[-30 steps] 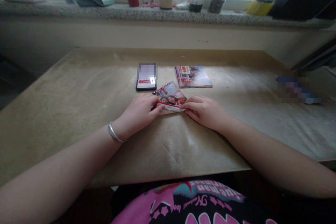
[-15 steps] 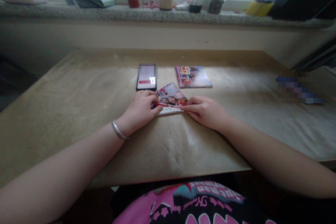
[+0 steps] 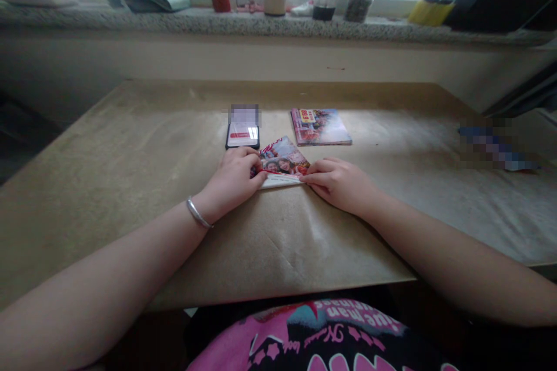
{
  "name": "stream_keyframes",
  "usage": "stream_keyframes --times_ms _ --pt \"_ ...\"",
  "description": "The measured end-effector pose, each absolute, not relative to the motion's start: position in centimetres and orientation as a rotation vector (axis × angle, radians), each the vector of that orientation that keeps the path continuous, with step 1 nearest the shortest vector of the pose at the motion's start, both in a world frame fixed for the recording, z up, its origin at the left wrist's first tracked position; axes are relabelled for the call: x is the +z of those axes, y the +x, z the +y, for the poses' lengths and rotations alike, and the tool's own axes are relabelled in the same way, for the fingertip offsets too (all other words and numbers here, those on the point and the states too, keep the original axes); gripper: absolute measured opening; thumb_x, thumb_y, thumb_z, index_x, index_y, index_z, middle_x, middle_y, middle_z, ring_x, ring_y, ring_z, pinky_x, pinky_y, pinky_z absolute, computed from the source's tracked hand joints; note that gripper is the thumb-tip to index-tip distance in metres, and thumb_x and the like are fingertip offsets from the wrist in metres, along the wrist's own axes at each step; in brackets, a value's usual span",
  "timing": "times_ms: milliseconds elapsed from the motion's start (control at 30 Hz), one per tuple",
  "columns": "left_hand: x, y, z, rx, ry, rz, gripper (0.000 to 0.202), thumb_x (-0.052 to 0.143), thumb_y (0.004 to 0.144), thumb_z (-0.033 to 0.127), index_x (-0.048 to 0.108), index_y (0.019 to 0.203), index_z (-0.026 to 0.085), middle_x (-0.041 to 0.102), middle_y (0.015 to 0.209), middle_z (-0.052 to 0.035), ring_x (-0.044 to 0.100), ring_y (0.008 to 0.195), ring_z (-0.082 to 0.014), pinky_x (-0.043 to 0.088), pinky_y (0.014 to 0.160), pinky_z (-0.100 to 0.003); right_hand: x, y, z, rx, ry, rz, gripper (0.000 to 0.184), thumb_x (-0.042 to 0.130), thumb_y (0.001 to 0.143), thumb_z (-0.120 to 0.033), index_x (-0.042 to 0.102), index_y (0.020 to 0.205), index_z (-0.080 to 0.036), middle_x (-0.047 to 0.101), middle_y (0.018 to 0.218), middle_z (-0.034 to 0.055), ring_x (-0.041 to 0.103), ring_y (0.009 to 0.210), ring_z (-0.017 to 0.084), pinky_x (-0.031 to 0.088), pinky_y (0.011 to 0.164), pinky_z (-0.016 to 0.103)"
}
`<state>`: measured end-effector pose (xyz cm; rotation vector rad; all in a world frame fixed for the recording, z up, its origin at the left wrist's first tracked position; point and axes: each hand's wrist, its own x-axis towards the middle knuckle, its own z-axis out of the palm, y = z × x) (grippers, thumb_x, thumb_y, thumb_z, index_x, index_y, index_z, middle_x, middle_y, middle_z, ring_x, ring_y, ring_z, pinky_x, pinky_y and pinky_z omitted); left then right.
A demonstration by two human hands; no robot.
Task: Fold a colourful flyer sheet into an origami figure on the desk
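Observation:
A colourful printed leaflet lies on the brown table, its near edge folded up so the white underside shows. My left hand, with a silver bracelet on the wrist, pinches the leaflet's left end with curled fingers. My right hand presses its fingertips together on the leaflet's right end. Both hands rest on the tabletop.
A black phone lies just beyond my left hand. A second colourful leaflet lies farther back. A blurred object sits at the table's right. The window sill holds bottles, jars and a green case.
The folded near edge of the leaflet has been pushed a little farther from me, and my left hand has slid forward toward the phone. My right hand has hardly moved.

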<state>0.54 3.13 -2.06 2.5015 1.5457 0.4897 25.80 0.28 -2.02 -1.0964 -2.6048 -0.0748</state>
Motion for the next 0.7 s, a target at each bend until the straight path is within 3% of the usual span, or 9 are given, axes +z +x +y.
stream_keyframes --times_ms 333,467,700 --pt "-1.87 0.77 2.82 0.454 2.504 1.578 0.019 0.054 0.086 0.034 0.061 0.082 0.017 0.058 0.116 -0.0096 0.048 0.113 -0.0272 0.038 0.102 -0.044 -2.04 25.68 0.22 -0.061 -1.141 -2.622 0.026 0.051 0.092 -0.021 0.075 0.103 -0.022 0.07 0.094 0.0069 0.061 0.087 0.019 0.045 0.074 0.03" --pt "-1.8 0.58 2.8 0.506 2.476 1.612 0.022 0.057 0.083 0.033 0.058 0.097 0.016 0.059 0.107 -0.0089 0.051 0.104 -0.0254 0.043 0.096 -0.041 -2.08 25.76 0.26 -0.057 -1.135 -2.63 0.026 0.051 0.093 -0.022 0.074 0.103 -0.022 0.07 0.095 0.0071 0.06 0.088 0.019 0.045 0.075 0.03" --pt "-1.54 0.16 2.33 0.483 2.518 1.569 0.024 0.058 0.085 0.036 0.063 0.101 0.019 0.057 0.117 -0.0077 0.049 0.113 -0.0262 0.041 0.1 -0.044 -2.01 26.08 0.19 -0.045 -1.129 -2.629 0.026 0.05 0.093 -0.022 0.074 0.104 -0.024 0.071 0.098 0.0056 0.059 0.089 0.018 0.045 0.075 0.029"
